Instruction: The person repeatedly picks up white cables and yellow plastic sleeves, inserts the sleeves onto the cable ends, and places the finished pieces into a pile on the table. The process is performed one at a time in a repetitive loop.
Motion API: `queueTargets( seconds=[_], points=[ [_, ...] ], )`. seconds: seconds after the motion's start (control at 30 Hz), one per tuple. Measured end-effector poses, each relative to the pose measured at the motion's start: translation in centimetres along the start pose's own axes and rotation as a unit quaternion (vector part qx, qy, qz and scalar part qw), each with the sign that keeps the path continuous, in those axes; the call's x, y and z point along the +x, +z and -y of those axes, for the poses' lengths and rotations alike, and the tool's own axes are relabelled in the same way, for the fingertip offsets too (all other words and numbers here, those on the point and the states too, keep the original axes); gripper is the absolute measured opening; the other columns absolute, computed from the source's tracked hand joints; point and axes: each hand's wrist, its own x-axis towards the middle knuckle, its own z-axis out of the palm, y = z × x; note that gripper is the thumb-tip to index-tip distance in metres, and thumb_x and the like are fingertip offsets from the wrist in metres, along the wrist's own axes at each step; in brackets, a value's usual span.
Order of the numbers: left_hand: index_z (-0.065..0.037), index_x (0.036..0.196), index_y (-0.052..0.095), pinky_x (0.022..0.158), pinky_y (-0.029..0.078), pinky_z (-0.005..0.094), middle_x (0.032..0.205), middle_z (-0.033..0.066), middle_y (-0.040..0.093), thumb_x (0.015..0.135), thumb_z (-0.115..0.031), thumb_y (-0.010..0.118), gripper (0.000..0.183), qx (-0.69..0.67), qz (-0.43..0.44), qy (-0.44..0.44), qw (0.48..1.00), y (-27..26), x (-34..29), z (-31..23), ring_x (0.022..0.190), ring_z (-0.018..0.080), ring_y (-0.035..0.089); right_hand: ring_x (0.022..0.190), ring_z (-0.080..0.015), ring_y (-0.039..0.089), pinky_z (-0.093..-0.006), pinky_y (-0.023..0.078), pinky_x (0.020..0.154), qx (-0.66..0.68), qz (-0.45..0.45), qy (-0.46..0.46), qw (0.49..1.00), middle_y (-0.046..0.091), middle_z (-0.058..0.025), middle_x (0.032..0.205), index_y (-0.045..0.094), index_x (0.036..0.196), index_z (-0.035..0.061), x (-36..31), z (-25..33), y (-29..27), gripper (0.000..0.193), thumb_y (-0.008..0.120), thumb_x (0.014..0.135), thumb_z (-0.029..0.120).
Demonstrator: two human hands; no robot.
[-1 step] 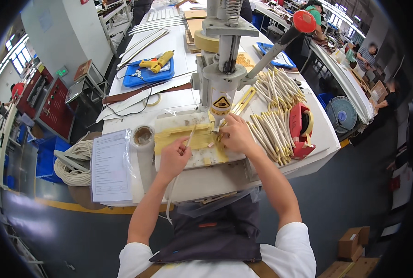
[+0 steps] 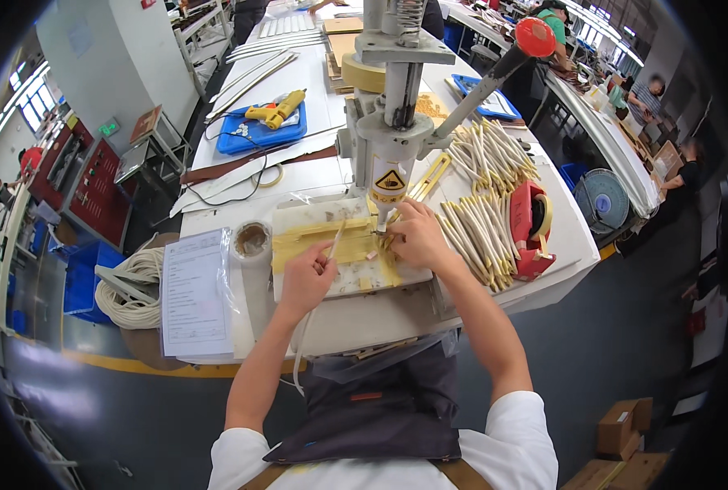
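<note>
My left hand [image 2: 305, 279] pinches a white cord [image 2: 338, 238]. Its end sticks up past the fingertips, and its tail hangs off the table's front edge. Beside the tip of a grey hand press [image 2: 394, 135], my right hand [image 2: 418, 237] has its fingers pinched together. What they hold, if anything, is hidden. Under both hands lies a pale, stained board [image 2: 298, 286] with strips of yellow tape [image 2: 356, 249] across it. A warning label [image 2: 390, 175] marks the press column, and its lever ends in a red knob [image 2: 535, 37].
Right of the press are piles of white cord pieces [image 2: 478, 237] with yellowish ends and a red tape dispenser [image 2: 531, 237]. Leftward are a tape roll [image 2: 252, 239], a printed sheet [image 2: 196, 294], coiled cord [image 2: 131, 286] and a blue tray [image 2: 245, 137] with a yellow glue gun [image 2: 276, 110]. Other people work farther back.
</note>
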Motion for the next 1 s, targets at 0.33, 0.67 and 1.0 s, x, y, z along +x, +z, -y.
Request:
queueTargets(
  seconds=[0.33,0.67,1.0],
  points=[
    [-0.001,0.127,0.067,0.051,0.043,0.0225,0.080,0.0015,0.065,0.094,-0.007,0.067,0.034,-0.115,-0.025,-0.010,0.993,0.0,-0.2,0.7,0.055,0.0052,0.053,0.118,-0.0269,0.062,-0.0444,0.045,0.103,0.009,-0.103,-0.145,0.984,0.073,-0.0005,0.105,0.074,0.087,0.0114,-1.4,0.0,-1.5,0.013,0.077,0.075,0.007],
    [0.006,0.128,0.062,0.040,0.035,0.0206,0.086,0.0067,0.065,0.100,-0.008,0.063,0.032,-0.365,-0.009,-0.176,0.914,-0.6,-5.8,-4.7,0.049,0.0050,0.048,0.076,-0.0135,0.069,-0.0248,0.051,0.065,0.335,-0.235,0.007,0.912,0.074,-0.0055,0.088,0.072,0.097,0.0007,-6.7,10.0,-12.2,0.018,0.080,0.081,0.002],
    [0.004,0.121,0.064,0.043,0.026,0.0200,0.071,0.0005,0.056,0.103,-0.017,0.061,0.028,-0.398,0.160,-0.213,0.878,3.0,-10.7,-7.8,0.050,0.0025,0.037,0.075,-0.0103,0.069,-0.0241,0.056,0.064,0.623,-0.092,0.255,0.734,0.071,-0.0036,0.088,0.070,0.099,0.0010,-6.1,5.1,-12.3,0.020,0.081,0.086,0.011]
  ],
)
